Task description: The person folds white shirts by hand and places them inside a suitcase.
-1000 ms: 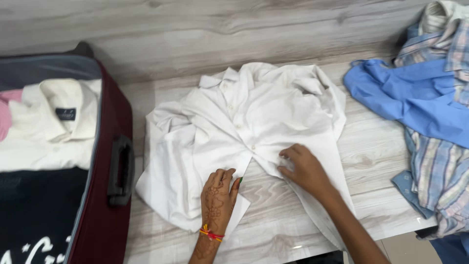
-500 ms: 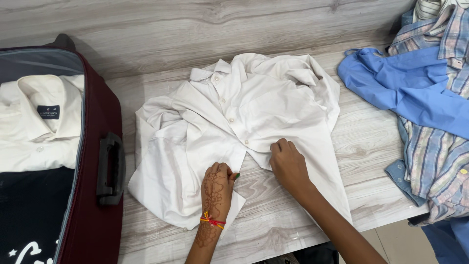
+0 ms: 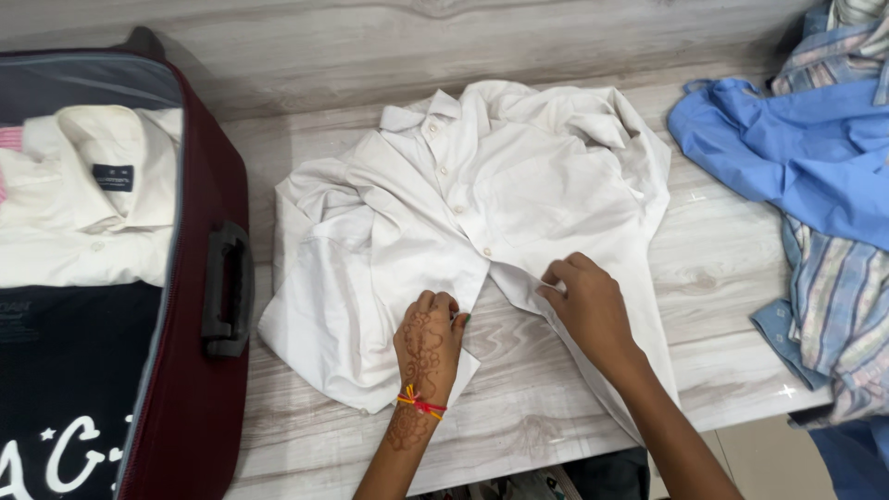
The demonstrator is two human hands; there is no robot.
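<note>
A crumpled white button shirt (image 3: 482,204) lies front-up on a wood-grain table (image 3: 519,407), collar toward the wall. My left hand (image 3: 428,344), with a henna pattern and a red-yellow thread at the wrist, pinches the lower edge of the shirt's left front panel. My right hand (image 3: 585,306) grips the lower edge of the right front panel. The two panels are spread apart below the last fastened button.
An open maroon suitcase (image 3: 199,370) stands at the left, holding a folded cream shirt (image 3: 102,204) and a dark garment (image 3: 65,389). At the right lies a pile with a blue shirt (image 3: 787,148) and a striped plaid shirt (image 3: 838,296). The table's front edge is near my arms.
Both hands stayed on the shirt's lower front edges, with the fingers shifting their grip a little. The camera view drifted, moving everything slightly in the frame.
</note>
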